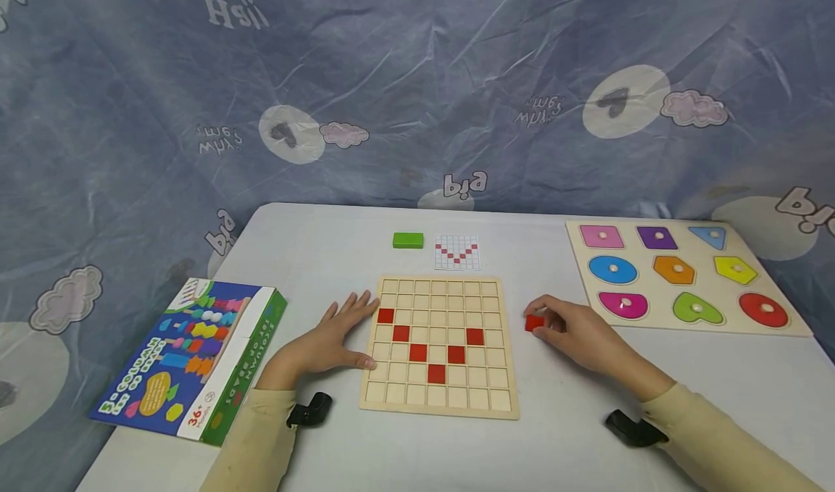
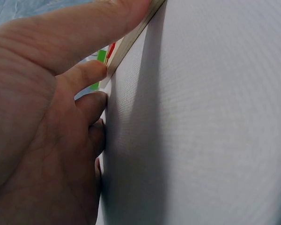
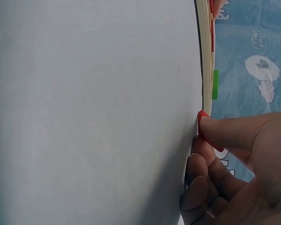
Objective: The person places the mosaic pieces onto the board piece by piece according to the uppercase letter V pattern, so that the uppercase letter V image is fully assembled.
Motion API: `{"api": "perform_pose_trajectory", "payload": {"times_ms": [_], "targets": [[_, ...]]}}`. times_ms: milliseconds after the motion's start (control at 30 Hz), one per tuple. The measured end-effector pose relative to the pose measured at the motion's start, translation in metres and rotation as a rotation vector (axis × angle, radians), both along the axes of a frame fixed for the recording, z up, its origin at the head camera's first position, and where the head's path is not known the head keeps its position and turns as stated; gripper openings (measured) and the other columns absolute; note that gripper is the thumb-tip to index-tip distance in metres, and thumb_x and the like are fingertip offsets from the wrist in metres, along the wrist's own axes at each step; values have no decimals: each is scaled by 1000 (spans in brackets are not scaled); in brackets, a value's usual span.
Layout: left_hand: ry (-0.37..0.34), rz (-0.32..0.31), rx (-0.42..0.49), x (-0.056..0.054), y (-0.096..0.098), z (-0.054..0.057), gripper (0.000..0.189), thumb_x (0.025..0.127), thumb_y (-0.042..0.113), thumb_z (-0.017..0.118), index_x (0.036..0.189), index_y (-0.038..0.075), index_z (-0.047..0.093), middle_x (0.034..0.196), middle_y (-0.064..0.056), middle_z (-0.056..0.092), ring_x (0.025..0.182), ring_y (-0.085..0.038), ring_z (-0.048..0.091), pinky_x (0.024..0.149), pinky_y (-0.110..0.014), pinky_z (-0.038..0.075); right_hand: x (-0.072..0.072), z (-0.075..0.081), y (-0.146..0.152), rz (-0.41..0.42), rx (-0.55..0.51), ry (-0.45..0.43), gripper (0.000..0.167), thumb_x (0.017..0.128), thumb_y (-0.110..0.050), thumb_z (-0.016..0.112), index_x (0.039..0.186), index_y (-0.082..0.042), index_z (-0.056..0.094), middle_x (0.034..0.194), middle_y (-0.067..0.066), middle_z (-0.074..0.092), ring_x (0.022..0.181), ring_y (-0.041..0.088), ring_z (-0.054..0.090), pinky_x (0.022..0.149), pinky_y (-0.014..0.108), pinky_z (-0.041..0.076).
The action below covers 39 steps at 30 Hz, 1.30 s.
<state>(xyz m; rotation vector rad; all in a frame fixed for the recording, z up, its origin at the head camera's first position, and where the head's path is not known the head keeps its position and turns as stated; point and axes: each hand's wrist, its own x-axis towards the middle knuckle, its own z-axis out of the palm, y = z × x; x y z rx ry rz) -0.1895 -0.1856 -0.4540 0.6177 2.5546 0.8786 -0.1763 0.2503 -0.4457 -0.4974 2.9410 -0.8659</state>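
Note:
A wooden grid board [image 1: 417, 398] lies in the middle of the white table, with several red square tiles [image 1: 436, 374] set in its cells in a V shape. My left hand [image 1: 326, 343] rests at the board's left edge, fingers spread, thumb and index finger touching the rim. To the right of the board, my right hand [image 1: 577, 330] pinches a red square tile [image 1: 534, 323] between thumb and fingers, close over the table. In the right wrist view the same red tile [image 3: 202, 126] shows past the thumb tip.
Behind the board are a green block [image 1: 407, 240] and a small pattern card [image 1: 457, 252] with a red V on a grid. A knobbed shape puzzle board [image 1: 704, 278] lies at the right. On the left is a blue and green toy box [image 1: 196, 358].

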Motion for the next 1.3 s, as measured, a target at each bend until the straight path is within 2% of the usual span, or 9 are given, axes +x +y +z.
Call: {"api": "perform_pose_trajectory", "payload": {"times_ms": [367, 600, 967, 1300], "targets": [[-2, -4, 0, -1, 0, -2, 109, 77, 43, 87, 163, 14, 26, 170, -11, 11, 156, -35, -2, 124, -55, -5, 2, 2, -5, -1, -14, -5, 29, 93, -10, 73, 120, -20, 67, 78, -5, 55, 72, 14, 52, 61, 25, 47], [3, -10, -14, -2, 0, -4, 110, 77, 45, 87, 163, 14, 25, 170, -12, 10, 156, -35, -2, 124, -55, -5, 3, 3, -10, -9, -38, 8, 26, 93, -11, 74, 116, -21, 67, 77, -6, 57, 70, 13, 53, 60, 24, 47], [4, -9, -17, -3, 0, -4, 110, 77, 45, 87, 163, 14, 25, 170, -12, 10, 156, -35, -2, 124, -55, -5, 0, 1, -21, 9, -89, 31, 23, 94, -11, 73, 114, -22, 69, 84, -7, 65, 75, 12, 58, 67, 25, 52], [8, -9, -9, -1, -1, -1, 110, 77, 43, 87, 163, 13, 25, 170, -14, 11, 156, -36, -1, 124, -55, -5, -2, 2, -36, 20, -123, 19, 21, 93, -12, 75, 112, -19, 69, 81, -8, 65, 74, 12, 57, 65, 25, 50]]}}
